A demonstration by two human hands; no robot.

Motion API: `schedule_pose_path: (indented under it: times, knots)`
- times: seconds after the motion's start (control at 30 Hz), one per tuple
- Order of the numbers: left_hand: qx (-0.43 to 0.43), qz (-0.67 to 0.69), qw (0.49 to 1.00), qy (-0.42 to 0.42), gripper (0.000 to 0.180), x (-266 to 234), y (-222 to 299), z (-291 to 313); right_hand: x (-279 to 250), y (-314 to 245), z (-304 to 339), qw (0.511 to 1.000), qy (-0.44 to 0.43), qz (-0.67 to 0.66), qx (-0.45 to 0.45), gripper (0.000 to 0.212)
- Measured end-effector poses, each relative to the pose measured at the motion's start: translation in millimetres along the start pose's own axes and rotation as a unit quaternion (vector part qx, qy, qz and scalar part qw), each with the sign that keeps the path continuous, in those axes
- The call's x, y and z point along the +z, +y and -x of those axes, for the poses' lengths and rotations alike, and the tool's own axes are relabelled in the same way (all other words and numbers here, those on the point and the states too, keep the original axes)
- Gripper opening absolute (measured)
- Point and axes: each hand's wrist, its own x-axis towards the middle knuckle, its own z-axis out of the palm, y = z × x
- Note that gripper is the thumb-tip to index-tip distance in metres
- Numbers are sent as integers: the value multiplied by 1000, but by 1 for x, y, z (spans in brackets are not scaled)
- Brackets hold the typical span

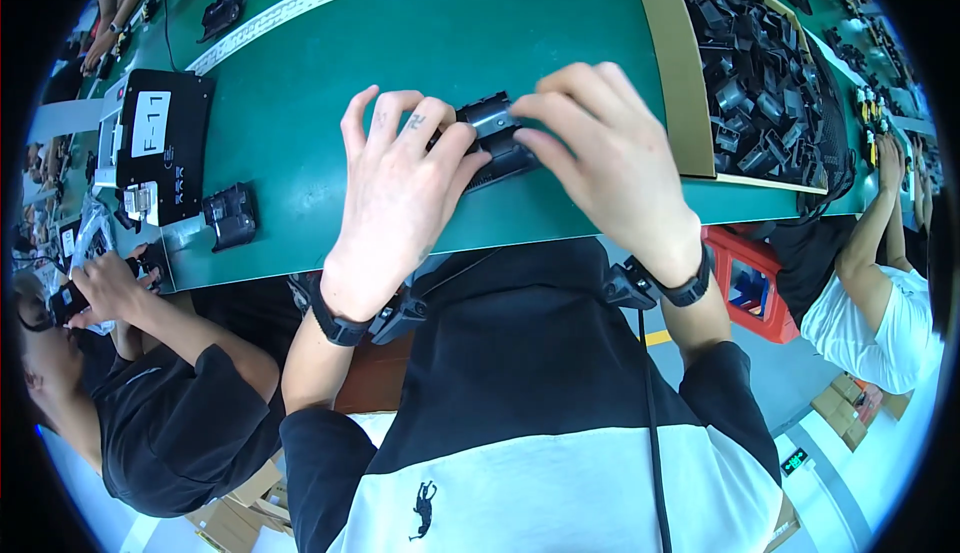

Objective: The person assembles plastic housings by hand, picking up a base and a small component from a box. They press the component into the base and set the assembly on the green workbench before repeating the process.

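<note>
A black moulded plastic part (492,125) with curved channels is between my hands, at or just above the green table (400,43). My left hand (405,178) is closed on the part's left end, with curled fingers hiding that end and the thumb along its near side. From the right, my right hand (612,148) pinches at the other end, index finger on top and thumb lower down. Whether the right fingers also hold something small cannot be made out.
A cardboard box (680,73) full of loose black parts stands to the right. On the left are a black device (165,143) and another black part (230,216) near the table edge. A co-worker (170,393) sits at my left; another person (870,293) works at far right.
</note>
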Motion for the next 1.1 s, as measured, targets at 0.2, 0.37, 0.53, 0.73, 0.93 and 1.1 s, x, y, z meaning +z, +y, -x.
schedule_pose_path:
  times: [0.2, 0.37, 0.53, 0.73, 0.93, 1.1]
  knots:
    - [-83, 21, 996, 28, 20, 13, 11, 6, 15, -5, -16, 994, -61, -1, -96, 19]
    - [-126, -23, 992, 19, 21, 9, 19, 3, 15, -4, -25, 990, -87, -15, -106, 14]
    - [-185, 28, 982, -27, 18, 7, 19, -2, 14, -2, -33, 983, -143, -34, -109, 11]
    - [-189, 89, 978, -7, 14, 6, 21, -1, 9, 0, -45, 976, -175, -40, -126, 11]
    - [-142, 92, 985, 37, 7, 16, 15, 3, 13, 4, -47, 972, -192, -42, -126, 11]
    - [-141, 101, 983, 55, 5, 20, 15, 3, 15, 7, -47, 971, -196, -45, -131, 11]
